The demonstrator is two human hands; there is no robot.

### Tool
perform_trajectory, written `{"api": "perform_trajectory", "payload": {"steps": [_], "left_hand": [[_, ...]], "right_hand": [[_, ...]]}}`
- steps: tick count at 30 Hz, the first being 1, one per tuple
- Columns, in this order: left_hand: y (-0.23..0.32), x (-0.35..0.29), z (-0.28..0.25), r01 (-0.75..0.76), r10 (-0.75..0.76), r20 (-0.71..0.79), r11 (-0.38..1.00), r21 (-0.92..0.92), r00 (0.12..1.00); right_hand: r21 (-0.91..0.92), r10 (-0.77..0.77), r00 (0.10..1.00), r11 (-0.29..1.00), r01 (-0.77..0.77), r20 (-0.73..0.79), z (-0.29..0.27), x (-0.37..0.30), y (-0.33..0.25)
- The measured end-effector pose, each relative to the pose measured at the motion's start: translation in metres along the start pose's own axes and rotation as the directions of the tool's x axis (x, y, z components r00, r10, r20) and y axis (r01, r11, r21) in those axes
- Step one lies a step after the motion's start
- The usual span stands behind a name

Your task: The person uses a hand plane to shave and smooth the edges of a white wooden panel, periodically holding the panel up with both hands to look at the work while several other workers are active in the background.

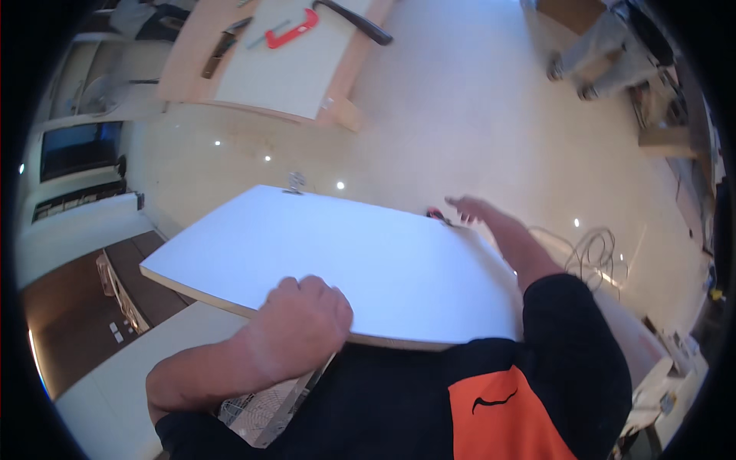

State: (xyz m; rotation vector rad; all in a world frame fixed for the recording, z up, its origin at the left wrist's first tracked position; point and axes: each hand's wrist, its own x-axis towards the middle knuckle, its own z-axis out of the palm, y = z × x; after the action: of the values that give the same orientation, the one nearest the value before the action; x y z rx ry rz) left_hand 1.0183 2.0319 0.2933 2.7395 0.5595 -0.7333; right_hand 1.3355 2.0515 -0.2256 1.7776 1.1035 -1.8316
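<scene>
The left hand [303, 326] grips the near edge of a white laminated board [345, 257] with curled fingers, while the right hand [471, 208] lies open-fingered at its far right corner.

Dark rectangular screen [80, 148] at far left, above a white counter [77, 230]

Workshop room with a glossy pale floor

Around me the cream floor [460, 115] reflects small ceiling lights. Far left stands a wooden bench [268, 69] carrying a red clamp [293, 31]. Dark cabinets [138, 284] sit near left, and a coiled cable [594, 249] lies right.
</scene>
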Motion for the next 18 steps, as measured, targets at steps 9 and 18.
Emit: {"api": "perform_trajectory", "payload": {"steps": [9,18], "left_hand": [[0.006,-0.024,0.019,0.132,-0.118,0.082,0.972,-0.196,0.990],[-0.004,0.000,0.071,0.017,0.008,0.096,0.965,-0.260,0.995]], "right_hand": [[-0.059,0.048,0.993,0.997,-0.055,-0.112,0.112,0.044,0.050],[-0.641,-0.013,1.000,0.767,0.022,0.018,0.027,0.051,0.151]]}}
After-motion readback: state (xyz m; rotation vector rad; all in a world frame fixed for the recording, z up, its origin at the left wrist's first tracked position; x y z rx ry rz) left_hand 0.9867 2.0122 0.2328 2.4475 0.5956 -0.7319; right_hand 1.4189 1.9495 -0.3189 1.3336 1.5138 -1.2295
